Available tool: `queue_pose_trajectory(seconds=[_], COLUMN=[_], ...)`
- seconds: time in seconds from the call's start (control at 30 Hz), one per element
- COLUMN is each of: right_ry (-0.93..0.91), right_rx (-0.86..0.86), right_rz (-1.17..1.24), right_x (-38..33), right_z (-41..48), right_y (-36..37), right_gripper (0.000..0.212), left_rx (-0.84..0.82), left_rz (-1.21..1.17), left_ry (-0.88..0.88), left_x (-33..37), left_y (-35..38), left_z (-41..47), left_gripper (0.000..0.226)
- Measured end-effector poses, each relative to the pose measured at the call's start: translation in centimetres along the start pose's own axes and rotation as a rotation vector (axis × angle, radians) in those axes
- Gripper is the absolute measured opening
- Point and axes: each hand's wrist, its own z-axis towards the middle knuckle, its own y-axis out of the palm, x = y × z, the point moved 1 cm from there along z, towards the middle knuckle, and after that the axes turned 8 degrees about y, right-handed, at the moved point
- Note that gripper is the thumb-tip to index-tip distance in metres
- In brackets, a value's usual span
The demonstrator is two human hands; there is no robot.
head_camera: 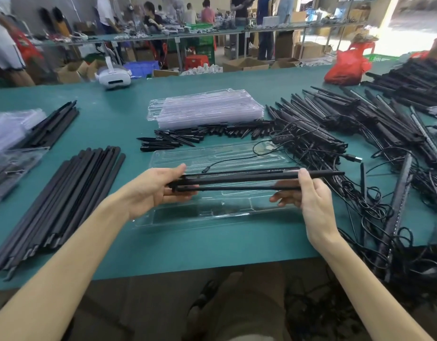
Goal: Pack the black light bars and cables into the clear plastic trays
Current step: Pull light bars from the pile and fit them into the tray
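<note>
- Over the middle of the green tabletop [138, 242], in the head view, a bundle of thin black light bars [237, 179] is held level. It runs left to right just above an open clear plastic tray [212, 214] lying flat on the tabletop.
- The left hand [151, 190] grips the bundle's left end, fingers curled beneath and thumb on top.
- The right hand [310, 193] pinches the right end, thumb on top and fingers bent under; the bar tips stick out past it.
- A thin black cable [222, 161] trails across the tray's far half.
- A tangled heap of black bars and cables [347, 134] crowds the tray's right edge, with a USB plug [356, 158] poking out of it.
- Beyond the tray lies a scatter of short black pointed pieces [188, 137], and behind those a stack of clear trays [205, 109].
- Left of the tray, well apart, lies a row of long black strips [65, 200].
- Further back on the left is another black bundle [57, 121], beside clear plastic bags [11, 126].
- Near the far edge sit a white headset [113, 78] and a red plastic bag [345, 67].
</note>
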Motion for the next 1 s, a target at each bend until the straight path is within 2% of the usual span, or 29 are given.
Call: queue_pose_trajectory(seconds=[0.13,0.27,0.33,0.53,0.63,0.8,0.87,0.93,1.0], right_ry=[-0.006,-0.010,-0.009,-0.006,-0.011,-0.034,-0.045,-0.054,-0.057], right_rx=[-0.005,-0.022,-0.022,-0.017,-0.023,-0.033,-0.044,-0.050,-0.038], right_rz=[-0.016,-0.029,-0.038,-0.027,-0.041,-0.067,-0.061,-0.059,-0.060], right_x=[0.0,0.1,0.1,0.0,-0.1,-0.2,-0.2,-0.2,-0.2], right_z=[0.1,0.1,0.1,0.0,-0.2,-0.4,-0.5,-0.5,-0.5], right_y=[0.0,0.0,0.0,-0.1,-0.1,0.0,0.0,0.0,0.0], right_gripper=[0.047,0.046,0.047,0.046,0.043,0.035,0.031,0.031,0.033], left_rx=[-0.113,-0.181,-0.223,-0.238,-0.239,-0.435,-0.496,-0.569,-0.592], left_rz=[0.157,0.619,0.708,0.665,0.674,0.479,0.457,0.481,0.580], left_ry=[0.010,-0.015,-0.008,0.080,0.071,-0.103,-0.155,-0.198,-0.144], left_x=[0.3,1.2,1.5,1.7,2.0,2.5,2.5,2.3,2.2], left_y=[-0.2,0.2,0.8,1.9,1.7,2.0,2.2,2.3,2.5], left_z=[-0.4,-0.4,-0.2,0.2,0.3,-0.1,-0.1,0.0,0.0], left_gripper=[0.045,0.056,0.054,0.048,0.052,0.046,0.051,0.061,0.066])
